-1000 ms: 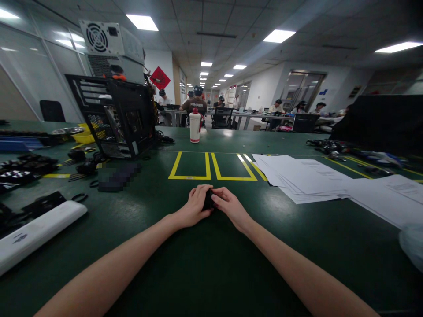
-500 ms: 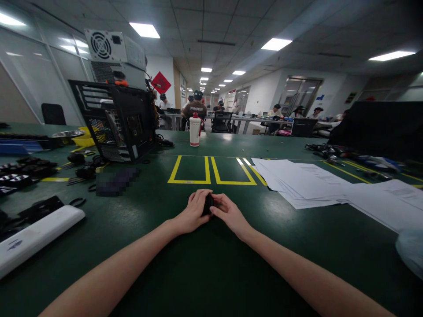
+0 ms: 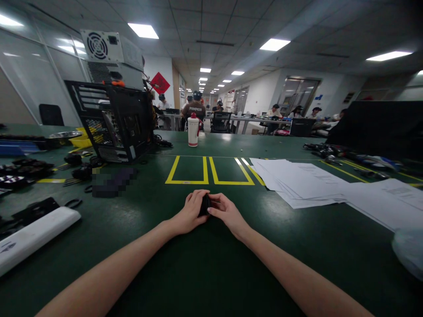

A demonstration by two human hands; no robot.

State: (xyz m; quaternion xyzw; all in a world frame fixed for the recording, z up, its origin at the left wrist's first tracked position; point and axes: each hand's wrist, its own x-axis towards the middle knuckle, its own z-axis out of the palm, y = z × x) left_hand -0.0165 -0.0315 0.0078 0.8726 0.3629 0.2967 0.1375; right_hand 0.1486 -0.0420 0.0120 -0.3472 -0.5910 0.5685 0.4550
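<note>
The person holds one small black object (image 3: 204,206) between the two hands, near the middle of the green flat-topped bench (image 3: 211,264). The left hand (image 3: 191,213) has its fingers closed around the left side of this object, with the thumb below. The right hand (image 3: 228,214) has its fingers bent, and their tips touch the object from the right side. The fingers cover much of it, so its exact shape cannot be told.

Just beyond the hands there are yellow tape outlines (image 3: 206,171) on the bench, and behind them the white cup with a red lid (image 3: 193,130) stands upright. To the right of the tape lie loose white printed paper sheets (image 3: 297,178), which overlap each other. On the left side stands the black open metal computer case (image 3: 127,123), and grey metal power supply boxes (image 3: 110,46) are stacked on its top. Nearer to the person, at the left edge, lies the long white plastic bar (image 3: 36,237). Farther away, several people (image 3: 194,108) are at other tables.
</note>
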